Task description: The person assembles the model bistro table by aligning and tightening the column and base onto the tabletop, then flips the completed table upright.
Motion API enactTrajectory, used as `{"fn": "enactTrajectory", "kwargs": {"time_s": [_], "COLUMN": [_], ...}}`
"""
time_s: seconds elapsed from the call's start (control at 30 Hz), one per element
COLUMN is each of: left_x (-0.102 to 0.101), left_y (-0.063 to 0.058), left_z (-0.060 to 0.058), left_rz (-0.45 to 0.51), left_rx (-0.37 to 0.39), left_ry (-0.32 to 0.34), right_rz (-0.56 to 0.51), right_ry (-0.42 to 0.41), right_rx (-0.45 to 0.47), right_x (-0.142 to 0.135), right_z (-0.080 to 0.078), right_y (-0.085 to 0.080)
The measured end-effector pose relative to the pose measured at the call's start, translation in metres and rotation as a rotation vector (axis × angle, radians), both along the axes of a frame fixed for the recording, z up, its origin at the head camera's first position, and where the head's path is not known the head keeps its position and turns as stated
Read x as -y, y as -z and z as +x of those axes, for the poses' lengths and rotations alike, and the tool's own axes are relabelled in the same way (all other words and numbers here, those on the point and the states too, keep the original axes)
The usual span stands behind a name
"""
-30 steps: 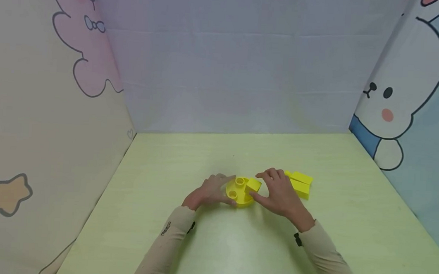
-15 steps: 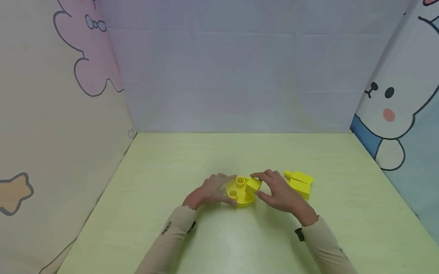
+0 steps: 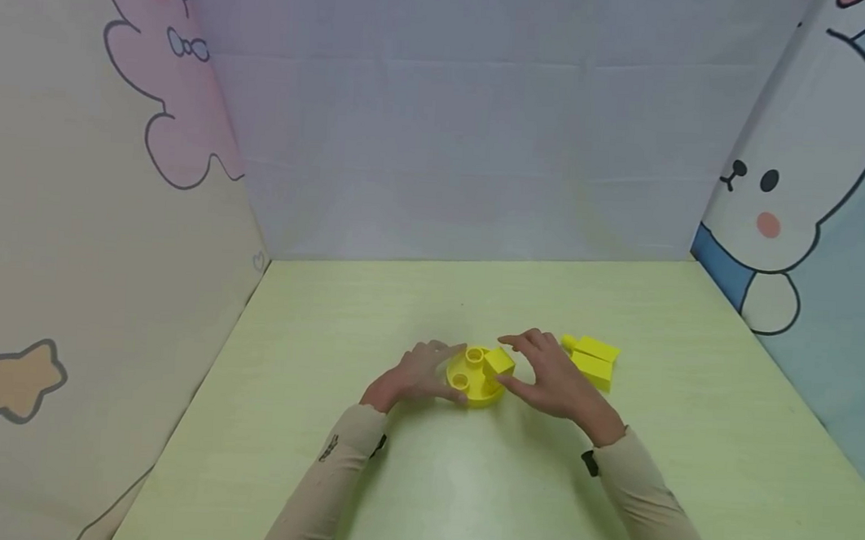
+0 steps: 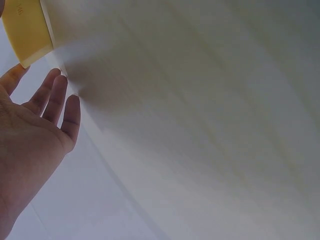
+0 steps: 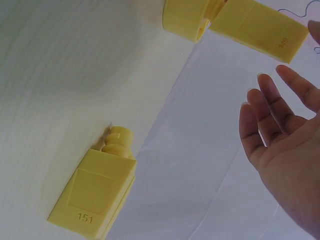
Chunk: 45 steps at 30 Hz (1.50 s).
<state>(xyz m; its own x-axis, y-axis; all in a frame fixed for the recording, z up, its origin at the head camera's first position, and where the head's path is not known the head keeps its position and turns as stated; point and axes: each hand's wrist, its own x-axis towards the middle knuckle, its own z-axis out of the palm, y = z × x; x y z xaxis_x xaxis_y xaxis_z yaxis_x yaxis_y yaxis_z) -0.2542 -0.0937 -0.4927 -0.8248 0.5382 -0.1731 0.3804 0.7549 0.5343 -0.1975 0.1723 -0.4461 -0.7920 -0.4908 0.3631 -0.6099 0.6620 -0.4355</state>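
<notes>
Since half a second ago, the right hand (image 3: 559, 383) has parted its fingers around the block (image 3: 499, 362) on the base (image 3: 479, 392), loosely spread, gripping nothing; the left hand (image 3: 420, 374) pinches the base's edge.

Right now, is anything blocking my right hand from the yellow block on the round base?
Nothing visible: the right hand is beside the yellow block on the round base, with no object between. The other yellow blocks lie to the hand's right.
</notes>
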Motion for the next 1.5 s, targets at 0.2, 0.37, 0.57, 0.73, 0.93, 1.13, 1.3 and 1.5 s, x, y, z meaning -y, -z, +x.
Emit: {"fn": "enactTrajectory", "kwargs": {"time_s": [0.2,0.37,0.57,0.73,0.93,1.13,1.3,1.5], "left_x": [0.001,0.001,0.001,0.001,0.001,0.001,0.002,0.002], "left_y": [0.000,0.003,0.004,0.001,0.001,0.000,0.001,0.003], "left_z": [0.000,-0.001,0.000,0.001,0.001,0.001,0.000,-0.001], "left_rz": [0.009,0.016,0.015,0.007,-0.007,0.005,0.012,0.026], "left_rx": [0.004,-0.003,-0.009,-0.004,-0.004,0.005,-0.007,-0.004], "left_ry": [-0.004,0.007,0.005,0.000,0.002,-0.002,0.002,-0.002], "right_rz": [0.018,0.045,0.021,0.018,0.045,0.027,0.016,0.021], "right_ry": [0.037,0.112,0.105,0.108,0.161,0.171,0.177,0.174], "right_rx": [-0.054,-0.070,-0.094,-0.111,-0.176,-0.185,-0.168,-0.126], "right_x": [0.002,0.009,0.010,0.010,0.013,0.012,0.012,0.016], "right_z": [-0.001,-0.001,0.000,-0.002,-0.003,-0.003,-0.003,-0.004], "right_y": [0.003,0.007,0.008,0.009,0.010,0.011,0.011,0.011]}}
